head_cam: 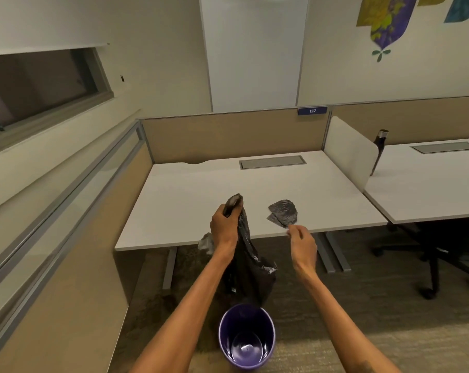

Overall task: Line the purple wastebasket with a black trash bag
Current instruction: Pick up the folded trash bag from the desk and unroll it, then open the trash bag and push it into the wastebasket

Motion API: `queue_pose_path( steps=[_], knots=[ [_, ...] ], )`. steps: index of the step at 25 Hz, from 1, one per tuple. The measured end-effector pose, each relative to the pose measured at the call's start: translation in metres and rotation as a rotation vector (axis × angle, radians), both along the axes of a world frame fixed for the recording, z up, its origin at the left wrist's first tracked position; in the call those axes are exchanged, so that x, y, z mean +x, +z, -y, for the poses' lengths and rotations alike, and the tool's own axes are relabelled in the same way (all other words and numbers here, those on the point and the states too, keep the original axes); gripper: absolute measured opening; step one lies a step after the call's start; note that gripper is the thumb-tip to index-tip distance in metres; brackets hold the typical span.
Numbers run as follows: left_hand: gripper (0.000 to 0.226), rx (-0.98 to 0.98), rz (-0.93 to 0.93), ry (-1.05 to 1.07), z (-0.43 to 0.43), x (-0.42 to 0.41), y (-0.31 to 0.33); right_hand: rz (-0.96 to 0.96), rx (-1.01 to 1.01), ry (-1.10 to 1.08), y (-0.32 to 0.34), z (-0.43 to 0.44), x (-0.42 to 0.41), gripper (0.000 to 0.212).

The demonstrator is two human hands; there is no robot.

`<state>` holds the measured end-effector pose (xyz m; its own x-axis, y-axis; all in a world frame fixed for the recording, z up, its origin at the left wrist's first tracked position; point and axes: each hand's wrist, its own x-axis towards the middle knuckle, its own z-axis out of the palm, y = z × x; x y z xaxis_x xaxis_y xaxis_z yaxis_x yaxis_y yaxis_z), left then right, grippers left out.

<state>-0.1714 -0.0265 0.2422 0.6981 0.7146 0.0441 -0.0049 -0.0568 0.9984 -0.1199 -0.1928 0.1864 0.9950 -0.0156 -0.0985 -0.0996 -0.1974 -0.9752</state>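
Wastebasket on floor before desk; folded bag on desk; bottle far right.

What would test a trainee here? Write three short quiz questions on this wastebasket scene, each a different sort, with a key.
1. True or false: the purple wastebasket already has a bag inside it.
2. Which hand grips the hanging black trash bag? A) left hand B) right hand C) both
3. Fill in: the folded spare bag lies on the white ____.

Key:
1. False; the basket stands on the floor, empty and unlined.
2. A; the left hand clutches the bag's top, while the right hand is beside it, holding no bag.
3. desk, near its front edge.
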Motion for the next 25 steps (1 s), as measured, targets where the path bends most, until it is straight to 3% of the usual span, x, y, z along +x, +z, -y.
queue_pose_path(
  steps=[3,5,7,9,11,14,19,22,25],
  knots=[
    [0.031,0.065,-0.163,-0.014,0.024,0.010,-0.017,0.108,-0.053,0.597,0.020,-0.003,-0.008,0.042],
    [0.030,0.021,-0.244,-0.048,0.031,0.012,-0.029,0.187,-0.185,0.769,0.014,-0.003,-0.008,0.053],
    [0.028,-0.020,-0.296,-0.087,0.033,0.007,-0.043,0.247,-0.204,0.717,0.000,0.003,0.000,0.037],
    [0.020,-0.017,-0.331,-0.115,0.033,-0.001,-0.058,0.171,-0.115,0.721,-0.015,0.013,0.010,0.020],
    [0.018,-0.027,-0.351,-0.106,0.033,-0.009,-0.074,0.017,-0.068,0.812,-0.027,0.017,0.014,0.030],
    [0.025,-0.172,-0.385,-0.114,0.036,-0.014,-0.087,0.020,-0.293,0.973,-0.049,0.002,0.005,0.064],
    [0.033,-0.253,-0.440,-0.241,0.015,-0.017,-0.104,0.132,-0.481,0.878,-0.083,-0.013,0.008,0.012],
    [0.028,-0.315,-0.444,-0.329,-0.006,-0.022,-0.112,0.050,-0.437,0.806,-0.091,-0.010,0.022,0.013],
    [0.004,-0.396,-0.390,-0.183,-0.021,-0.018,-0.117,-0.046,-0.220,0.752,-0.092,-0.010,0.031,0.024]
  ],
)
